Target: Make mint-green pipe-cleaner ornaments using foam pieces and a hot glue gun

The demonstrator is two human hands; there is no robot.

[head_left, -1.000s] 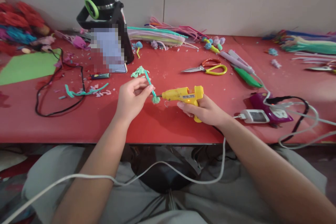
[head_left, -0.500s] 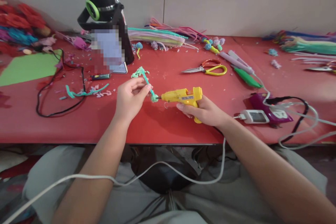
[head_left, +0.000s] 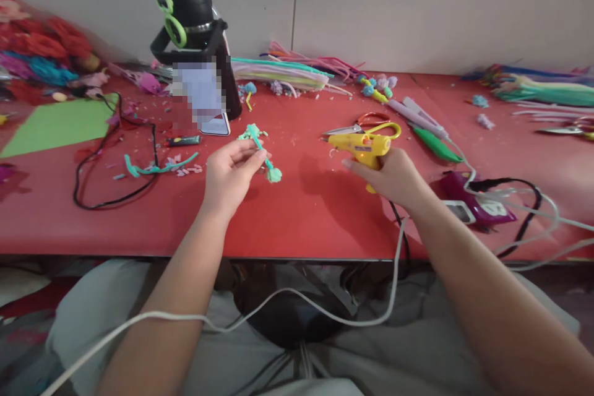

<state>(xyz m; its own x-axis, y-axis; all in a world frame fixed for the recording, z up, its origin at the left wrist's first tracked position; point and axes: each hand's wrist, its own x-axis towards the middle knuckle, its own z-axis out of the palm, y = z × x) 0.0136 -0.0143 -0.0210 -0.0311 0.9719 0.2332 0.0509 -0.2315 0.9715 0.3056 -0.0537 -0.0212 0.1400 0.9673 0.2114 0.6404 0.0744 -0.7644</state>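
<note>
Between the thumb and fingers of my left hand (head_left: 234, 173) is a green pipe cleaner (head_left: 268, 163) with a fuzzy pale-green ball at its lower end. Small green clippings lie just beyond those fingertips. My right hand (head_left: 394, 176) is wrapped round the handle of a yellow hot glue gun (head_left: 359, 144), its nozzle pointing left, well apart from the ball. Behind the glue gun lie scissors (head_left: 390, 129) with one red and one yellow handle, partly covered by it.
A black bottle (head_left: 185, 9) with a phone leaning on it stands at the back left. Bundles of pipe cleaners (head_left: 283, 74) lie along the wall. A purple power block (head_left: 492, 204) with cables sits at right. A black cable (head_left: 77, 179) loops at left beside green paper (head_left: 60, 127).
My right hand has drawn the glue gun away to the right and slightly up, off the fuzzy green ball. My left hand keeps its hold on the pipe cleaner, almost in place.
</note>
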